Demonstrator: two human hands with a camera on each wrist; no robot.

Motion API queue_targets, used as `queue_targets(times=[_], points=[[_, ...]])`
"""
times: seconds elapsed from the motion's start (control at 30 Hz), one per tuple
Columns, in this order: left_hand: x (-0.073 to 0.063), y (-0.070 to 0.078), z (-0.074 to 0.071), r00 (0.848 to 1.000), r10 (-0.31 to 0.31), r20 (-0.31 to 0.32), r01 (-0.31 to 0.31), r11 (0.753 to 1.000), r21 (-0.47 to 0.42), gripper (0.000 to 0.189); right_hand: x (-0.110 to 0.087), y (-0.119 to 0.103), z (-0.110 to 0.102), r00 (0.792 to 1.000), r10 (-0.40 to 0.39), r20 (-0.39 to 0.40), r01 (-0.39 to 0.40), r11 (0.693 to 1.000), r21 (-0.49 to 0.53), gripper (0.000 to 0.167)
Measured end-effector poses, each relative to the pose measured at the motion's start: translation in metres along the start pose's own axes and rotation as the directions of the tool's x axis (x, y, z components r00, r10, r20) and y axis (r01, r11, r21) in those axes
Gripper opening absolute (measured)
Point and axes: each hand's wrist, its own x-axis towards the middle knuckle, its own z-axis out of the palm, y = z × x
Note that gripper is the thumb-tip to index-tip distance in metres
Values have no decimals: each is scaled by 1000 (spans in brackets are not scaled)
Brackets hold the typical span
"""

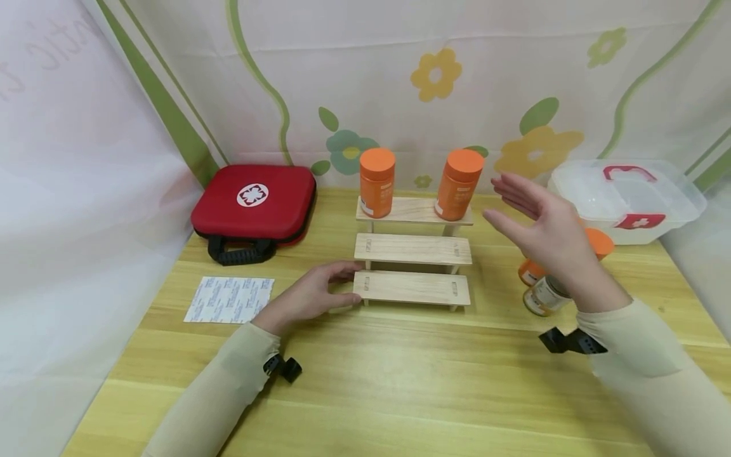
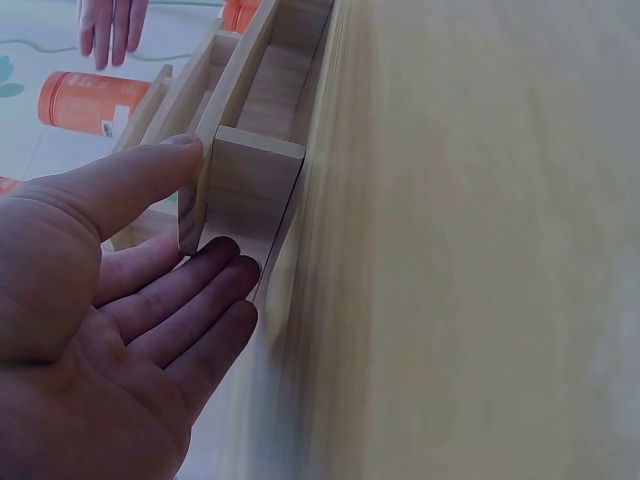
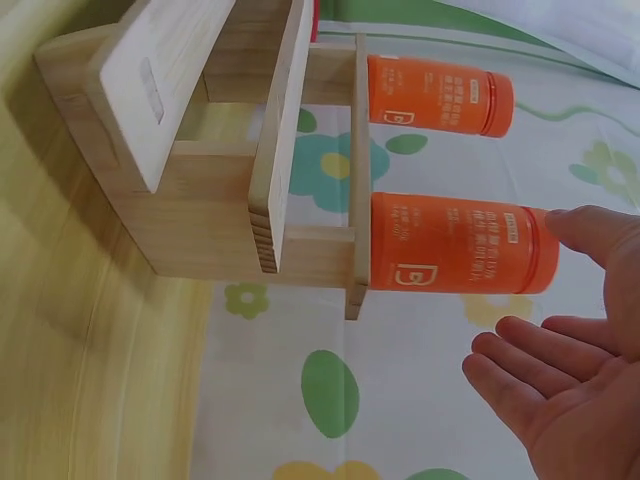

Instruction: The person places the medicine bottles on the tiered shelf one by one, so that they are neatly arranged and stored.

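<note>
A three-tier wooden display rack (image 1: 412,249) stands mid-table. My left hand (image 1: 311,293) is at the left end of its lowest shelf. In the left wrist view, that shelf's end lies between the thumb (image 2: 150,180) and index finger, the other fingers below it. Two orange bottles with orange lids stand upright on the top shelf: a left bottle (image 1: 377,184) and a right bottle (image 1: 459,185). My right hand (image 1: 545,222) is just right of the right bottle, fingers extended and holding nothing. In the right wrist view, its thumb overlaps the bottle's lid (image 3: 543,250); contact is unclear.
Partly behind my right forearm are another orange bottle (image 1: 530,271) and a glass jar with a dark lid (image 1: 544,297). A white first-aid box (image 1: 605,219) stands back right. At left are a red first-aid case (image 1: 228,190) and a printed white sheet (image 1: 228,299).
</note>
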Motion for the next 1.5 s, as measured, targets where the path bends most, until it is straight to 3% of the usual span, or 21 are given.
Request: queue_targets(times=[0.17,0.6,1.1,1.5], points=[[-2,1,-1,1000,-5,-5,5,1000,14,63,-20,2,-10,994,-86,-73,83,995,-47,66],[-3,1,-3,1000,11,-13,-11,1000,27,62,-58,17,-37,979,-128,-156,124,992,-40,58],[-4,2,-3,1000,17,-14,-16,999,48,63,-93,43,-47,976,-58,-211,47,997,-59,56],[-1,2,-1,1000,19,-7,-18,999,38,63,-122,75,-55,968,114,-226,-138,986,-92,69]])
